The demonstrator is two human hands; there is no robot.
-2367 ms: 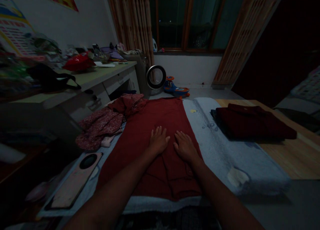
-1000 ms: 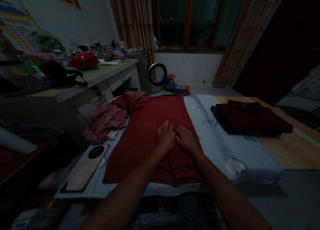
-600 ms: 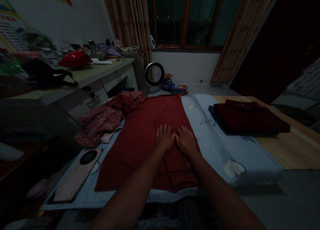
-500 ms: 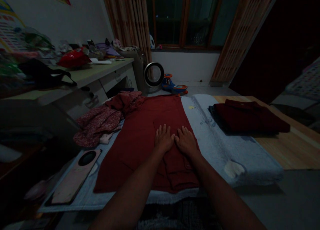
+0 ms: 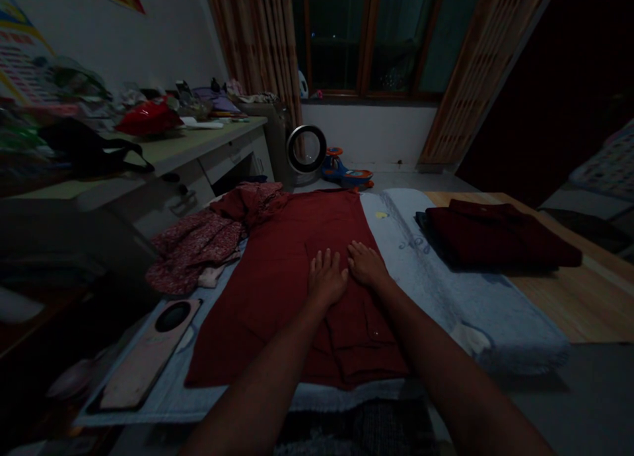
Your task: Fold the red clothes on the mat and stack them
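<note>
A dark red garment (image 5: 277,271) lies spread flat on a pale blue blanket (image 5: 436,278). My left hand (image 5: 325,279) rests palm down on its middle, fingers slightly apart. Just to the right and a little farther away, my right hand (image 5: 365,264) also lies flat on the cloth, near the garment's right edge. Neither hand holds anything. A folded part with a button shows below the hands.
A folded dark red garment (image 5: 495,238) sits on the wooden surface (image 5: 584,304) at right. Crumpled patterned clothes (image 5: 203,245) lie at left, a pink phone-like slab (image 5: 148,350) nearer me. A cluttered desk (image 5: 168,149), a round fan (image 5: 306,150) and a toy (image 5: 347,172) stand beyond.
My right hand has slid a little forward over the garment, away from me. My left hand stays almost where it was. The view shifted slightly.
</note>
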